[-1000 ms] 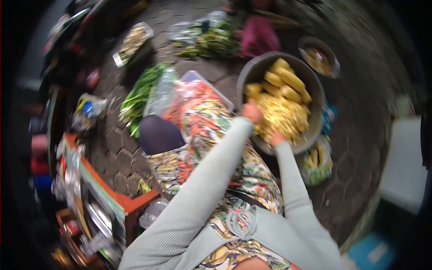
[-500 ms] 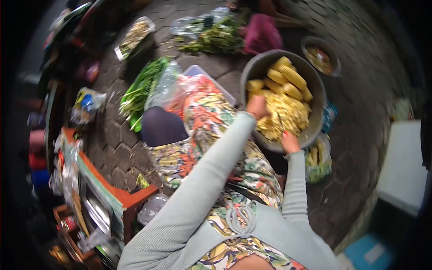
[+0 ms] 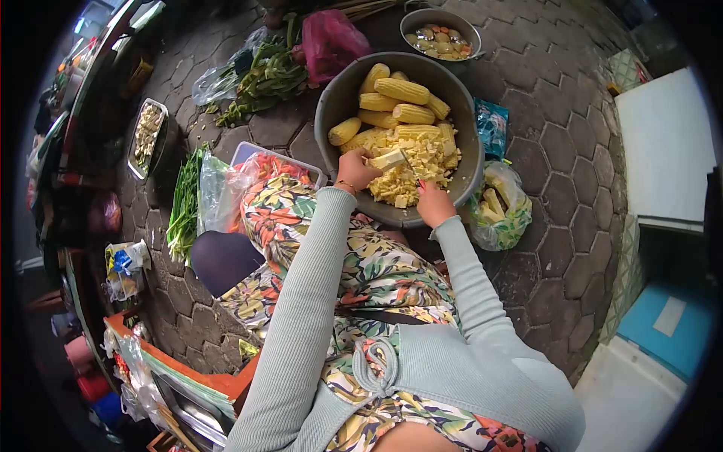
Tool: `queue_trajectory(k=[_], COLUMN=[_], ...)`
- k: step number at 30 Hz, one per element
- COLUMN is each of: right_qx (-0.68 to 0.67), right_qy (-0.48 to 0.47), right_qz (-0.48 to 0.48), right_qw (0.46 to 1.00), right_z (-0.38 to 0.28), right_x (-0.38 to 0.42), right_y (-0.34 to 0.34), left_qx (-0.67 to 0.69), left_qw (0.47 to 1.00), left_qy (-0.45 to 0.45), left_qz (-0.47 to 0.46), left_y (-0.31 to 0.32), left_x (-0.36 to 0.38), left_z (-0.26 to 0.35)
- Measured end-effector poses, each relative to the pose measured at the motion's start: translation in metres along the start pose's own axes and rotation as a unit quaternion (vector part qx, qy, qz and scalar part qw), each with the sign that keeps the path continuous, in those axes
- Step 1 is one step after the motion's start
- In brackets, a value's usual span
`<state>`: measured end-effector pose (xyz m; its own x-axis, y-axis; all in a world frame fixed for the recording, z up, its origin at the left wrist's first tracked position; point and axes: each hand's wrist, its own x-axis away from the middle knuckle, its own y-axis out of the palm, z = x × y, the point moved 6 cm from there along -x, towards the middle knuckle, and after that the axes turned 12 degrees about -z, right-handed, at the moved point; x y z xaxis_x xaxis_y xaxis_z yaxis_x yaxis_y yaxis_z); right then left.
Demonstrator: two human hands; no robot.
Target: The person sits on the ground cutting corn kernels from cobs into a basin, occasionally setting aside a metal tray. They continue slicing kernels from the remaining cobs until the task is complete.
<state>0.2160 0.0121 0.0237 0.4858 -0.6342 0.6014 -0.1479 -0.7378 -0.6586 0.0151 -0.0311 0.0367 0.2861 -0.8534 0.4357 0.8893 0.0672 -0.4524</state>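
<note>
My left hand (image 3: 358,169) is closed on the end of a partly stripped corn cob (image 3: 388,160), held over a wide grey basin (image 3: 325,120). In my right hand (image 3: 435,203) is a knife (image 3: 411,165), its thin blade pointing up and left against or close by the cob's far end; only part of the blade shows. Cut corn kernels (image 3: 433,158) are heaped in the near half of the basin, beneath both hands. Whole peeled corn cobs (image 3: 401,90) lie at the basin's far side.
Right of the basin are a teal packet (image 3: 491,128) and a plastic bag of pale pieces (image 3: 501,207). A metal pot (image 3: 444,36) and a pink bag (image 3: 331,45) stand beyond. Left are leafy greens (image 3: 267,79), long green vegetables (image 3: 183,211) and a tray of chopped pieces (image 3: 147,135).
The view has shifted, so the basin appears further left and higher, and the picture is sharper. Both hands remain over the kernels; the cob in my left hand now shows clearly.
</note>
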Motion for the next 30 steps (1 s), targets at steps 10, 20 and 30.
queue_trajectory(k=[10, 20, 30], right_qx=[0.030, 0.006, 0.016], right_qy=[-0.024, -0.074, -0.070], right_qz=[0.011, 0.047, 0.028], right_qw=[0.999, 0.996, 0.997], right_z=[-0.018, -0.041, -0.059], right_x=[0.007, 0.017, 0.025], right_y=[0.001, 0.006, 0.002], left_qx=[0.066, -0.098, -0.100], left_qw=[0.994, 0.990, 0.988], left_qy=[-0.091, 0.085, 0.098], left_qz=[-0.014, 0.052, 0.071], left_y=[-0.002, -0.004, -0.001], left_x=[0.003, 0.009, 0.005], left_z=[-0.010, 0.012, 0.014])
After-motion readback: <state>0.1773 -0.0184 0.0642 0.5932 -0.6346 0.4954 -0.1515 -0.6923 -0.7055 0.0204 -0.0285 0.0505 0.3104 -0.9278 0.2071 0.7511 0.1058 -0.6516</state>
